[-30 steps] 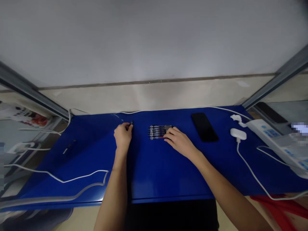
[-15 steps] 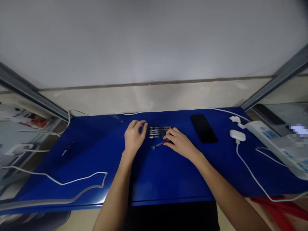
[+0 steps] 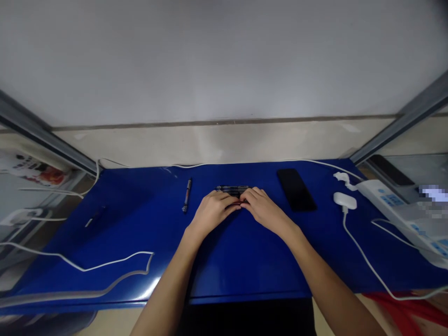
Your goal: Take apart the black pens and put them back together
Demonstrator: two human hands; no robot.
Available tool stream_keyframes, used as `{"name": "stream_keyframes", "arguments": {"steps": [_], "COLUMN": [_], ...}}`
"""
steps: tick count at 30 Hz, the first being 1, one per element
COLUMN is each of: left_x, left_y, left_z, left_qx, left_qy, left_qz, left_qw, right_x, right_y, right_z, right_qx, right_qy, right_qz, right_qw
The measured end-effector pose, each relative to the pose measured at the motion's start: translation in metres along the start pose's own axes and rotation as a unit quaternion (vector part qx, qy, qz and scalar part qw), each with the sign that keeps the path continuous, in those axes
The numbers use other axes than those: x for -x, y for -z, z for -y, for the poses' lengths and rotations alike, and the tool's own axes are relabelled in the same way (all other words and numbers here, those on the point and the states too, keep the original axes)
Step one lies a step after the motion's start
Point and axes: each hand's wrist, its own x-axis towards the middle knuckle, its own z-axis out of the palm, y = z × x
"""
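Observation:
Several dark pens (image 3: 232, 188) lie side by side in a row at the middle of the blue table. Along the near side of that row, my left hand (image 3: 216, 207) and my right hand (image 3: 255, 201) meet with curled fingers. Both are closed on a pen with a reddish barrel (image 3: 238, 203), of which only a short stretch shows between the fingertips. My fingers hide the rest of it and part of the row. Left of my left hand, another pen (image 3: 187, 195) with a reddish middle lies apart, pointing away from me.
A black phone (image 3: 297, 189) lies right of the pens. Farther right are a white charging case (image 3: 345, 200) on a cable and a white power strip (image 3: 402, 214). A small dark pen-like item (image 3: 94, 217) and a white cable (image 3: 87, 269) lie at left on the blue table (image 3: 245, 261).
My left hand has moved right and down to the reddish pen and closed. That pen now sits against the row under both hands. The separate pen at left has come into view.

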Motion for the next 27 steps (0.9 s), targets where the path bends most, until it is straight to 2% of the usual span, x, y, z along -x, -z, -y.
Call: {"name": "stream_keyframes", "arguments": {"steps": [5, 11, 16, 19, 25, 27], "left_x": [-0.0006, -0.0028, -0.0037, -0.0040, -0.0038, -0.0038], "left_y": [0.0055, 0.0049, 0.0005, 0.0005, 0.0001, -0.0017], "left_z": [0.0011, -0.0054, -0.0074, -0.0070, -0.0064, -0.0070], "left_qx": [-0.068, -0.150, -0.136, -0.103, -0.099, -0.097], "left_qy": [0.016, -0.009, 0.016, 0.034, 0.054, 0.051], "left_qz": [-0.041, -0.016, -0.027, -0.031, -0.034, -0.034], "left_qw": [0.997, 0.989, 0.990, 0.994, 0.993, 0.993], "right_x": [0.0008, 0.0014, 0.0000, -0.0002, -0.0012, -0.0019], "right_y": [0.0009, -0.0018, -0.0009, 0.0001, 0.0015, 0.0009], "right_z": [-0.0027, -0.0065, -0.0058, -0.0044, -0.0031, -0.0035], "right_qx": [-0.029, -0.095, -0.070, -0.058, -0.154, -0.190], "right_qy": [-0.030, -0.030, 0.010, 0.008, -0.102, -0.116], "right_qz": [-0.012, -0.033, -0.076, -0.102, -0.103, -0.112], "right_qw": [0.999, 0.995, 0.995, 0.993, 0.977, 0.969]}}
